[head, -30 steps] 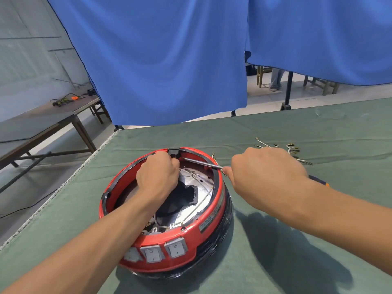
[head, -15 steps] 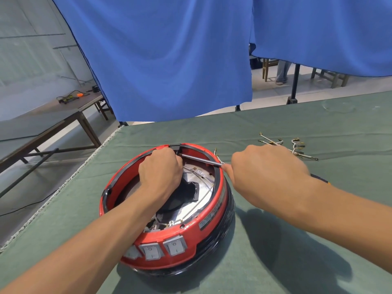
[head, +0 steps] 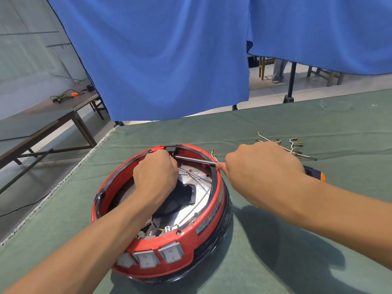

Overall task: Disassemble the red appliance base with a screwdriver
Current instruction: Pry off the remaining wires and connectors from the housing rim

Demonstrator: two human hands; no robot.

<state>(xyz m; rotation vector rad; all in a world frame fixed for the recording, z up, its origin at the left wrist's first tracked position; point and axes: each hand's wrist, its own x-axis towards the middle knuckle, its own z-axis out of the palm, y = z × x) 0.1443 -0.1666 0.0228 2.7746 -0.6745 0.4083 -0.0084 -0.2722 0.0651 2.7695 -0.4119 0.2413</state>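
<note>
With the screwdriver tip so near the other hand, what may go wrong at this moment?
1. The screwdriver tip works beside the left hand inside the red appliance base; a slip might stab the fingers.
2. The right hand pushes sideways, so the base could slide on the green cloth.

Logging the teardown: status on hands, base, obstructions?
Left hand curled inside round red plastic appliance base. Right hand grips steel-shaft screwdriver, tip near black rim clip. Loose white wires behind, clear.
</note>
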